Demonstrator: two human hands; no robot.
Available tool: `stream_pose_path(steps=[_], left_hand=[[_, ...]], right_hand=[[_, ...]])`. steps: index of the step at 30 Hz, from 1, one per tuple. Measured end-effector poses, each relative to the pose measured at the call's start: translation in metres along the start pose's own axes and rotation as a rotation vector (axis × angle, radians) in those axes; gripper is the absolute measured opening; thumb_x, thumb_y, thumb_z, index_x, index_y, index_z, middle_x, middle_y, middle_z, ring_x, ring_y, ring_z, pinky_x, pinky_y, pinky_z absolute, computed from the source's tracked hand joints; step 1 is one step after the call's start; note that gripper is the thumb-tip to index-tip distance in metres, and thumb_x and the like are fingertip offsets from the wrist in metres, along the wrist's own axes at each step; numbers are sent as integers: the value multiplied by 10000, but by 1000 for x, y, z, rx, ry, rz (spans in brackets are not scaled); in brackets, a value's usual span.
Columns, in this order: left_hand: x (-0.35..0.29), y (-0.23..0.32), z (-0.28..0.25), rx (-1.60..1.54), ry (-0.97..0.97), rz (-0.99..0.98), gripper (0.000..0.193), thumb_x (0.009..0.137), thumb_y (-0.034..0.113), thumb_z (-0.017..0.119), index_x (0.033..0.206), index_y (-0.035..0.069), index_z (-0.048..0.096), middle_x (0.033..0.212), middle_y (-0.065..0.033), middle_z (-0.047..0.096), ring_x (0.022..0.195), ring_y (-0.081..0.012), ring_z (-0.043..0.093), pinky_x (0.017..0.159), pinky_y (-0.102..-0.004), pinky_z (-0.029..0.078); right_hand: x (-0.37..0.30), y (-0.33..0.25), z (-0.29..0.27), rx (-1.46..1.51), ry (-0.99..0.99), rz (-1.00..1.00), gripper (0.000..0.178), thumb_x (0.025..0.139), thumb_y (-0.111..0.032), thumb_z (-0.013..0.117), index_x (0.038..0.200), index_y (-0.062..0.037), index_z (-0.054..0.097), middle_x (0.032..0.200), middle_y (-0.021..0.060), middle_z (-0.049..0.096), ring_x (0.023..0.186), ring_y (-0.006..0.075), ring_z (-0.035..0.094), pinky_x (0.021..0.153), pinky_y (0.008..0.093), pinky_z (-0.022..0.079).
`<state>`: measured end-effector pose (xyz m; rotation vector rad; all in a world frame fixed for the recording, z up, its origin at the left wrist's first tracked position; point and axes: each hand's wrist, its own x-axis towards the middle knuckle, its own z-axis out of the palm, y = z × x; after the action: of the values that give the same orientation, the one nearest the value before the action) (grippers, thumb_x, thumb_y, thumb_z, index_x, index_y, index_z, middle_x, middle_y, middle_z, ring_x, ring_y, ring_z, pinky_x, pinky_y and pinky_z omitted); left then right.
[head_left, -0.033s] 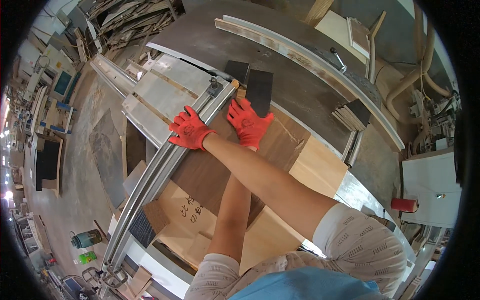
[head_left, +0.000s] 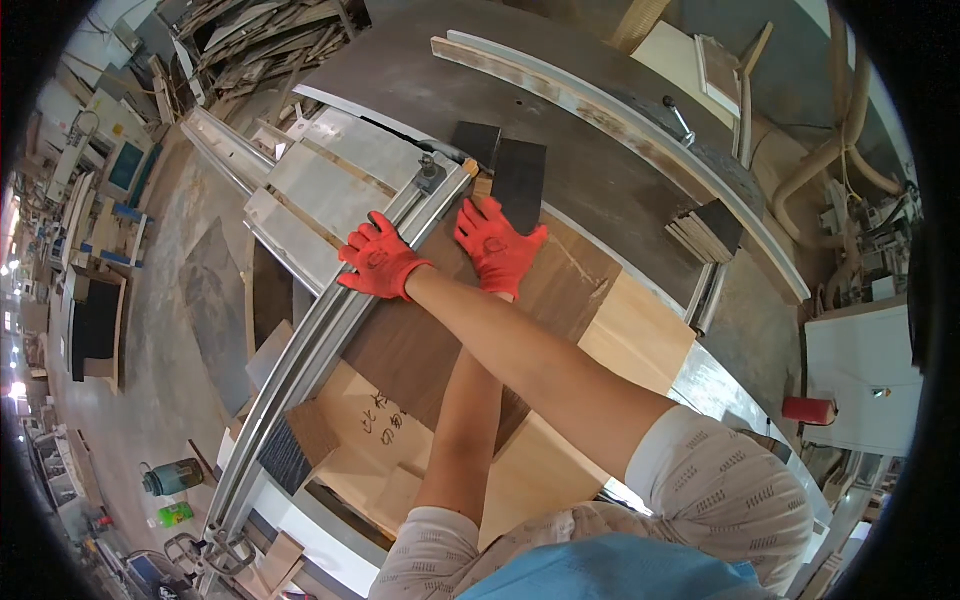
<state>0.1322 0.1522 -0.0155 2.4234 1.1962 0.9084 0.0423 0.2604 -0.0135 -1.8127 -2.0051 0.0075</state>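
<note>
My arms cross, the right forearm passing over the left. In a red glove, my right hand (head_left: 378,260) rests with spread fingers across the long metal fence rail (head_left: 312,325) of a sliding-table saw. My left hand (head_left: 495,245), gloved the same, lies flat with fingers apart on a brown wood-grain board (head_left: 410,345). Its fingertips are near a dark rectangular piece (head_left: 520,180) and a small wood piece (head_left: 482,188). Another dark piece (head_left: 475,142) lies just beyond. A pale board with handwriting (head_left: 365,420) sits nearer my body.
The silver sliding table (head_left: 325,185) is left of the rail. A long curved-looking fence (head_left: 600,110) crosses the dark saw top, with stacked offcuts (head_left: 705,230) beside it. A bottle (head_left: 172,478) stands at lower left. Scrap wood (head_left: 265,45) is piled at the back.
</note>
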Motion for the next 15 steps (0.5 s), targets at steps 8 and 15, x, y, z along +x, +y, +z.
stream_pose_path(steps=[8,15], left_hand=[[6,-8,6,-12,-7,-12,902,618,556,910,1255,51,520,1423,-292,518,1421,-443,417,1147,-599,305],[14,-16,18,-14,-33,-53,924,624,560,923,1286,53,526,1449,-276,499,1430,-445,397,1167,-614,281]], right_hand=[[6,3,10,-5,28,-1,507,981,-588,589,1251,-176,708,1240,62,654,1321,282,520,1285,553,141],[14,10,16,5,-10,-15,547,987,-618,551,1275,-182,711,1284,81,667,1332,293,533,1279,575,144]])
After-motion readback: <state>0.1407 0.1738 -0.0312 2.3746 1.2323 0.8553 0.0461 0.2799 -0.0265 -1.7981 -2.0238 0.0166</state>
